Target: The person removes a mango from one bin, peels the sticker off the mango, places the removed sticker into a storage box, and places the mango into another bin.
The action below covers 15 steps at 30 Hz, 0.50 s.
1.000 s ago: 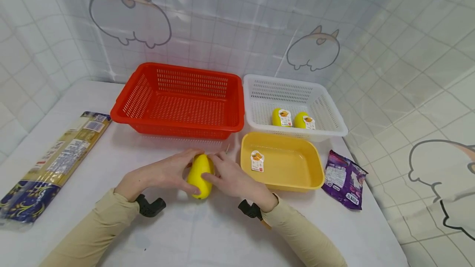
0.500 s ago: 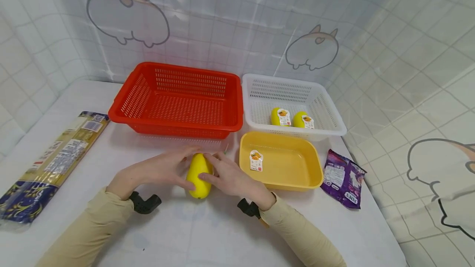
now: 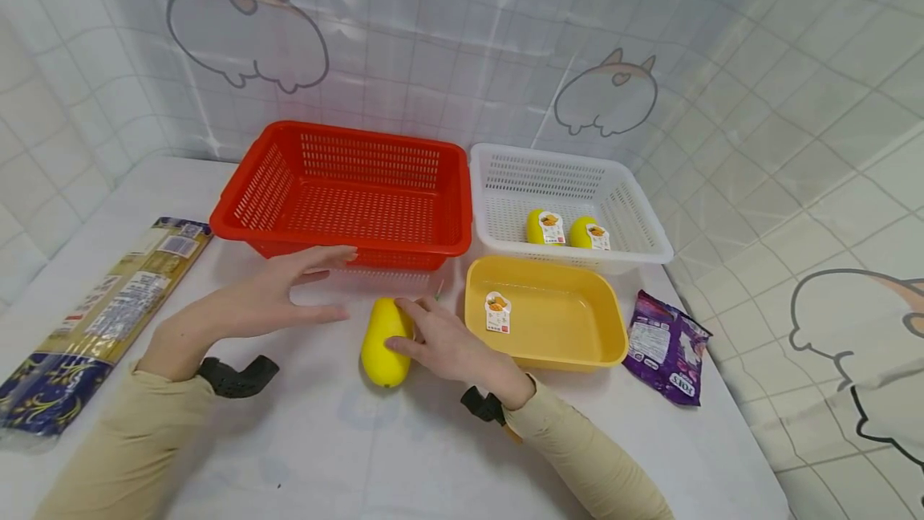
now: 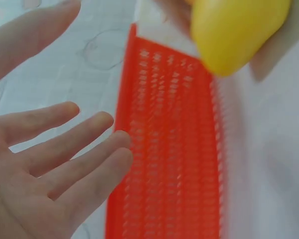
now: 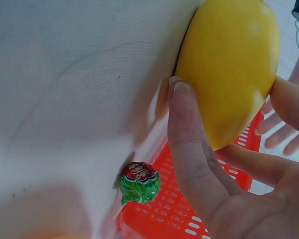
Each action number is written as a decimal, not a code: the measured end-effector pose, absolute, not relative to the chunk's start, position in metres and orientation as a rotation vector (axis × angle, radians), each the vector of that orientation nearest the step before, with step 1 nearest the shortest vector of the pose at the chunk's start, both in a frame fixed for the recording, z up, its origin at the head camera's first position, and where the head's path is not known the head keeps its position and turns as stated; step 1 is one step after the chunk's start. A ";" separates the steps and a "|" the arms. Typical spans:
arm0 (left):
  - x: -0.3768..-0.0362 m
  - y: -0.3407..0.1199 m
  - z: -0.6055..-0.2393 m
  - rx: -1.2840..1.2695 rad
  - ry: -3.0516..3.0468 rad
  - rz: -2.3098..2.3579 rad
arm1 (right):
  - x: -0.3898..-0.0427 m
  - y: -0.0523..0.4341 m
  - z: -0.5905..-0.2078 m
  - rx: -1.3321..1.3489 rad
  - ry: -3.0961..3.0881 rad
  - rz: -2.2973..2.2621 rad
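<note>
Yellow fruit (image 3: pixel 379 355) lay about midway between left and right edges of the surface (image 3: pixel 346 464). Right hand (image 3: pixel 453 343): grip curled round it. Left hand (image 3: pixel 260 295) was nearer the left edge, grip spread, holding nothing.

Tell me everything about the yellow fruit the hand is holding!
The yellow fruit is long and rounded, narrower toward the red basket, with a small dark spot at its near end. Its skin looks smooth and slightly shiny; I can't tell if it's real. It lies on the white table, and the right hand grips it. The left hand doesn't touch it.
</note>
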<state>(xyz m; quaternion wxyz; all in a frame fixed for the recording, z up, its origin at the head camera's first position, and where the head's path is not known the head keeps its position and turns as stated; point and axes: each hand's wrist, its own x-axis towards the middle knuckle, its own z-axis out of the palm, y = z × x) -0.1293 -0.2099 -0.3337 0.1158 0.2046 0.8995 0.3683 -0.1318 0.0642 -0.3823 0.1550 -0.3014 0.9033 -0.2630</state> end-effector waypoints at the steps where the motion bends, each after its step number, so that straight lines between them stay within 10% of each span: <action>1: -0.129 -0.213 -0.331 0.614 2.652 1.096 | -0.132 0.064 -0.382 -0.863 2.586 -0.758; 15: -0.138 -0.254 -0.318 0.406 3.000 1.131 | -0.131 0.064 -0.385 -0.866 2.555 -0.809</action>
